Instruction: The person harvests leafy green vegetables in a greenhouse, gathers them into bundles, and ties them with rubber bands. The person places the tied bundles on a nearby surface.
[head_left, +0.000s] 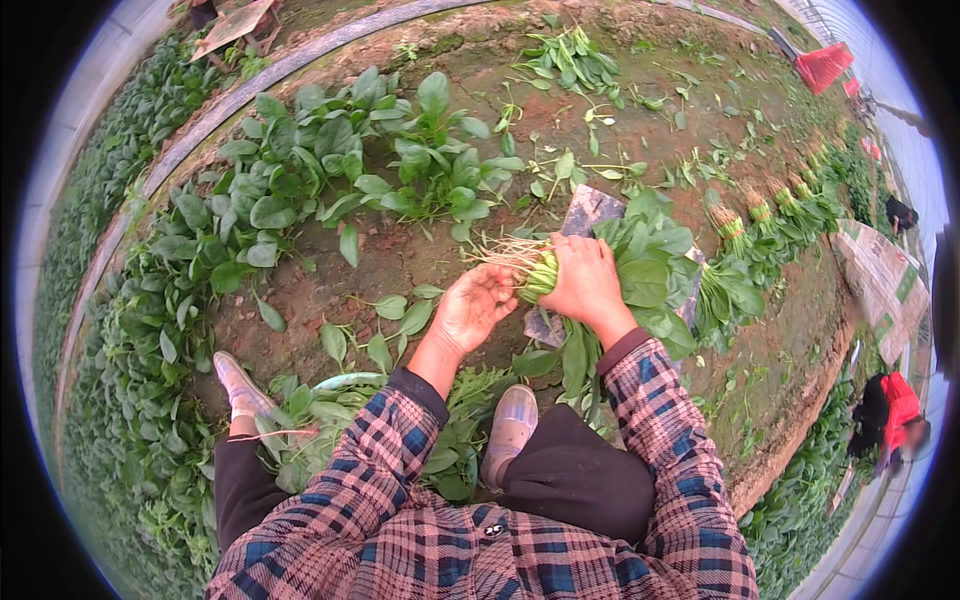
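My right hand (589, 281) is closed around a bunch of leafy greens that look like spinach (652, 251), with the thin pale roots (506, 253) pointing left and the leaves to the right. At the root end, my left hand (480, 304) is palm up with curled fingers beside the stems; whether it grips any root is hard to tell. Under the bunch lies a flat dark board or sheet (592, 210), partly hidden. Between my feet stands a round container with a pale green rim (349, 380), filled with loose greens.
Growing greens (274, 210) fill the left side. Tied bunches (727, 225) lie in a row at the right, and a loose pile (574, 64) lies farther ahead. A pale sack (885, 285) and a person in red (896, 412) are at the far right.
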